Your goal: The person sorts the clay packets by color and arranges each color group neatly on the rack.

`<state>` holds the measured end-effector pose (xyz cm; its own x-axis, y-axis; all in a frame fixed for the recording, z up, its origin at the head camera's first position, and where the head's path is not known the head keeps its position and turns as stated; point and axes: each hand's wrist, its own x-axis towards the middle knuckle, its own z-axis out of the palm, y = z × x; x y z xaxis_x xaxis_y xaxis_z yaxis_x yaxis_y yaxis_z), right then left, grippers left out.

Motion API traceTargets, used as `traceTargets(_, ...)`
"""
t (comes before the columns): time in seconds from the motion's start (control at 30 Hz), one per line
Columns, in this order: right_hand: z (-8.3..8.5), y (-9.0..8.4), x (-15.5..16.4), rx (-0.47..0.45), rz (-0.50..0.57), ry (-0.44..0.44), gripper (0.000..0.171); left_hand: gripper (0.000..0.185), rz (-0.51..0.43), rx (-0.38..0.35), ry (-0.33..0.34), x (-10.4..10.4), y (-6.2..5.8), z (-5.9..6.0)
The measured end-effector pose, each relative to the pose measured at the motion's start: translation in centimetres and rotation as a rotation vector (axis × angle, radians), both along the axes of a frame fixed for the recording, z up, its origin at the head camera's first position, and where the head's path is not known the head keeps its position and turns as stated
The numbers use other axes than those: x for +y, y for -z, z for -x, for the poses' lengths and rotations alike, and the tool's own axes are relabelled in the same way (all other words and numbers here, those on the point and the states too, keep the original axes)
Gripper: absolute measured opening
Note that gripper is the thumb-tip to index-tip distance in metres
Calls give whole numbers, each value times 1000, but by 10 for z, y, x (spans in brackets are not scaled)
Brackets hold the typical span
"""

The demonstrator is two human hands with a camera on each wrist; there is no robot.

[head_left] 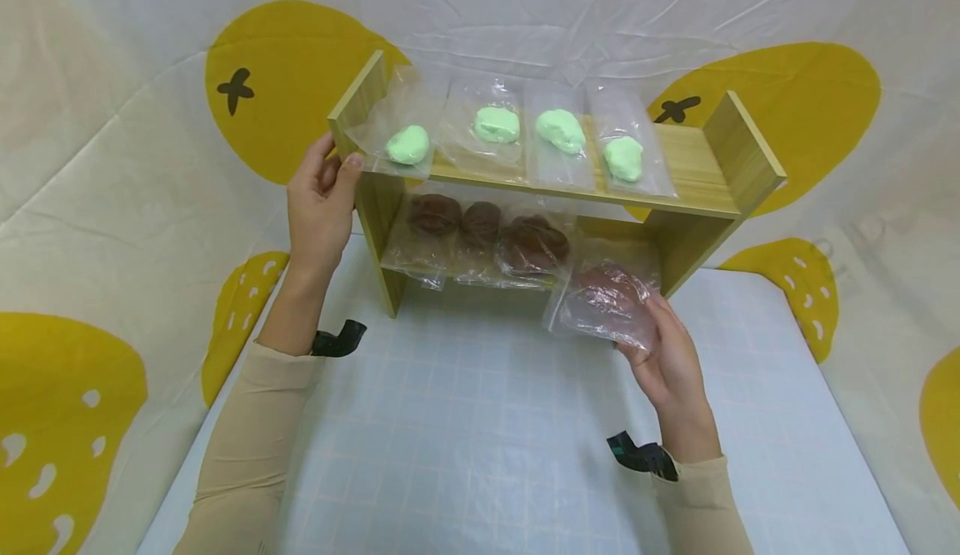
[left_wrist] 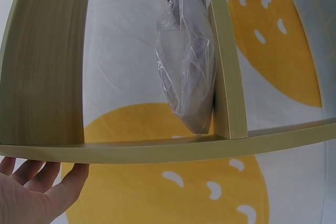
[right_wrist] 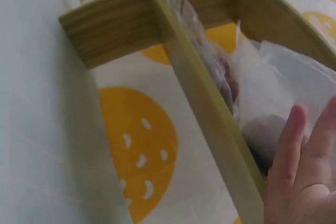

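A two-tier wooden shelf (head_left: 697, 159) stands on the table. The left hand (head_left: 324, 205) touches the outer side of its left panel near the top tier, and in the left wrist view the fingertips rest against that panel (left_wrist: 136, 153). At the right end of the lower tier, the right hand (head_left: 670, 363) grips the lower right corner of a clear plastic bag (head_left: 603, 301) with a reddish-brown lump inside. The bag overhangs the tier's front edge in the head view. In the right wrist view, fingers (right_wrist: 287, 148) lie over the bag beside a dark rounded lump (right_wrist: 265, 137).
Several clear bags with pale green lumps (head_left: 558, 132) lie along the top tier. Left of the held bag, bags with brown lumps (head_left: 480, 223) sit on the lower tier. A pale checked cloth (head_left: 480, 422) covers the table, and a yellow-patterned curtain (head_left: 525, 5) hangs behind.
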<state>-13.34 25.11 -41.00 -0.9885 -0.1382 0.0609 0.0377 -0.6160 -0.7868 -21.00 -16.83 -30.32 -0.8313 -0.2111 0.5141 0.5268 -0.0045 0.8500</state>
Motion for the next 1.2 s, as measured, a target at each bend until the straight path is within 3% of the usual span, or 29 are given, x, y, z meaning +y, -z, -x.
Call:
traceTargets(0.33,-12,12,0,-2,163,129,42,43,-9,6,5,1,0,0)
traceTargets(0.57,-11,18,-5,-28,301,193,41,43,-10,0,5,1,-1,-1)
traceTargets(0.93,8,19,-9,-129,344,349,48,42,-24,8,17,1,0,-1)
traceTargets(1.2,-1,22,-15,-213,258,300,53,42,-21,9,10,0,0,1)
